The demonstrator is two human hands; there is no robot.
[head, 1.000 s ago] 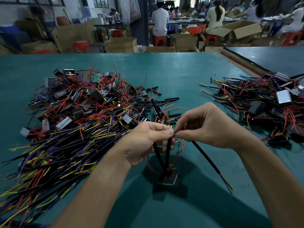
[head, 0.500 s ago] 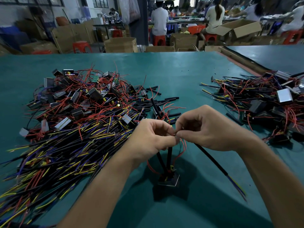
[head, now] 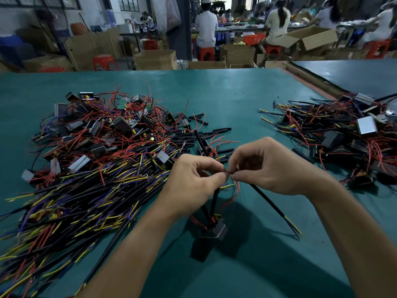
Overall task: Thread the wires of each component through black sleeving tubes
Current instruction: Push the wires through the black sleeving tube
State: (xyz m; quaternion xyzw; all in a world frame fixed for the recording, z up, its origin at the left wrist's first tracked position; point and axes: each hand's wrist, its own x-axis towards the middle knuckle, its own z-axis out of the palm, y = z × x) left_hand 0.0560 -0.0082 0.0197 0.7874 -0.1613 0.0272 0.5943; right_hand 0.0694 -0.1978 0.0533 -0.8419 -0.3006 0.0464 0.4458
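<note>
Nearest the viewer, a small block-shaped component (head: 214, 232) hung below the hands, seemingly just off the teal surface (head: 236, 93), to judge by its shadow. Two sleeved leads (head: 213, 201) rose from it into the left hand (head: 191, 186), which was curled around them with thumb and forefinger pinched together. A bare red wire (head: 235, 190) looped loose beside them. The right hand (head: 272, 166), likewise clenched to a pinch, held the upper end of a long sleeving tube (head: 268, 203) that slanted down to the right, with yellow and blue wire ends showing at its lower mouth. The fingertips of both hands met; what passed between them was too small to tell.

The wires are probably light and limp and would buckle if pushed from far back, so they are best gripped close to the tip. The tube looks semi-stiff and slick, and is best held near its mouth.

Beyond lay a left pile (head: 96, 158) of wired components, loose short tubes (head: 214, 134) and a right pile (head: 343, 136). Farthest off were cartons (head: 155, 60) and seated workers (head: 205, 24).
</note>
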